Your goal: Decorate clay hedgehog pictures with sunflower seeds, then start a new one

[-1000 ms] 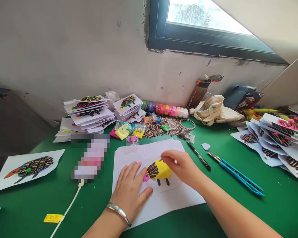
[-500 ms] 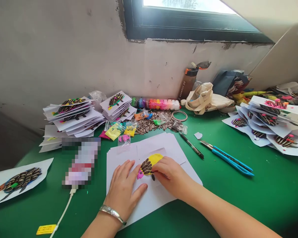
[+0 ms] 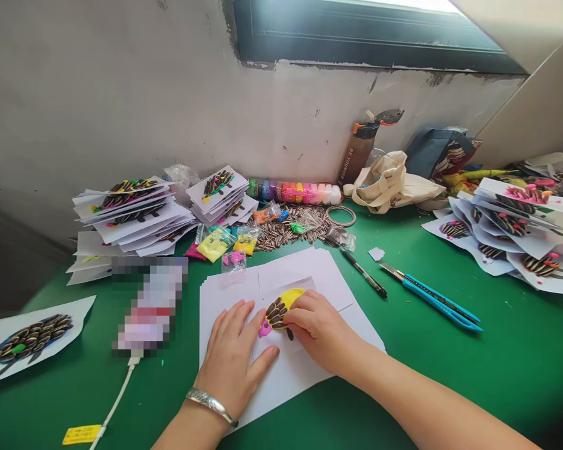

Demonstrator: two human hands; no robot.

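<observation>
A hedgehog figure of yellow clay with a pink clay head lies on a stack of white paper. Dark striped sunflower seeds cover the part of its body nearest the head, and a dark leg shows below. My left hand rests flat on the paper with fingers spread, its index fingertip beside the pink head. My right hand is closed in a pinch at the edge of the seeds, over the yellow clay. Whatever is between those fingertips is hidden.
Loose sunflower seeds lie behind the paper, near bagged yellow clay. To the right are a pen and a blue utility knife with its blade out. Finished pictures are stacked left and right; a bottle stands behind.
My right hand has shifted slightly left towards the pink head, its fingertips now touching the edge of the seeds. My left hand stays put. The camera view has shifted a little.
</observation>
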